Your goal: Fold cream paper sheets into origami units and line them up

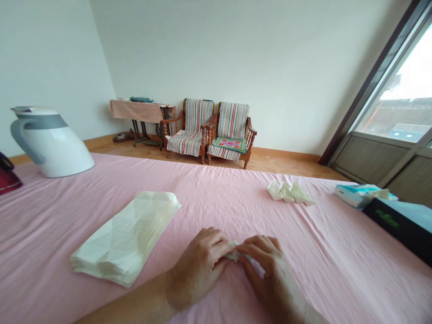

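Observation:
Both hands meet low in the middle of the view, over a pink cloth. Between them is a small piece of folded pale paper (pixel 234 253), mostly covered by the fingers. My left hand (pixel 201 261) pinches its left end, thumb against fingers. My right hand (pixel 265 265) grips the other end, with the fingers curled and the thumb underneath. To the left lies a thick stack of creased pale paper sheets (pixel 126 234). Farther off on the right stand several folded paper pieces (pixel 290 192) with pointed tips, set close in a row.
The pink cloth (pixel 216 198) is wrinkled. At the far left are a white and grey jug (pixel 64 146) and part of a red object (pixel 8 175). On the right sit a blue and white tissue pack (pixel 353 195) and a black box (pixel 398 225). Beyond are two chairs (pixel 199 128).

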{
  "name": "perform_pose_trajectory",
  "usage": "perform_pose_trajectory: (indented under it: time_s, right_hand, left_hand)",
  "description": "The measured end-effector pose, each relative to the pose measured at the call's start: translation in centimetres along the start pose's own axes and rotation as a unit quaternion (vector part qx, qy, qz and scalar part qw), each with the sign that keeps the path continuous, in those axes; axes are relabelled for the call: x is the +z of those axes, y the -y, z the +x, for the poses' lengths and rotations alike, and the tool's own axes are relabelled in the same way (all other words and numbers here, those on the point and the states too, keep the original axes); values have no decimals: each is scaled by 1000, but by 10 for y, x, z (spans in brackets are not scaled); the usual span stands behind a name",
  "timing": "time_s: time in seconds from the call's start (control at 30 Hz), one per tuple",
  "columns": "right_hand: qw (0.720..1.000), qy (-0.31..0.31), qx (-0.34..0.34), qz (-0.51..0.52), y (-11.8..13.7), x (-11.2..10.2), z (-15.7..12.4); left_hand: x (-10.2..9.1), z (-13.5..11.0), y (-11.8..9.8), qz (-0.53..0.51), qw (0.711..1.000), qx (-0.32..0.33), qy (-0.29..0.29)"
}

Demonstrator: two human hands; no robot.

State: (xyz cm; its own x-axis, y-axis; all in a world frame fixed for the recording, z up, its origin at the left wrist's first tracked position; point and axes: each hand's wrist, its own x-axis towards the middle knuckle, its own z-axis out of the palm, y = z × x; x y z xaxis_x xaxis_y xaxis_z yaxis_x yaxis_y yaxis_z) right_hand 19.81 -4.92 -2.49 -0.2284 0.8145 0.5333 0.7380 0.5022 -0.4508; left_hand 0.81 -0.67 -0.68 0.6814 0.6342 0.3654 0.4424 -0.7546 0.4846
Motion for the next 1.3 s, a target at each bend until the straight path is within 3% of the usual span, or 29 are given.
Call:
perform_pose_trajectory:
  time_s: [0.27,0.93,1.3]
  right_hand:
    - [999,2,17,39,1,4,1]
    - [998,25,53,22,-1,7,4]
    - [1000,-3,17,11,1,9,4]
  left_hand:
    - [2,1,2,39,999,12,-5]
    - [5,1,4,32,999,7,-29]
    - [5,2,4,15,999,-1,-29]
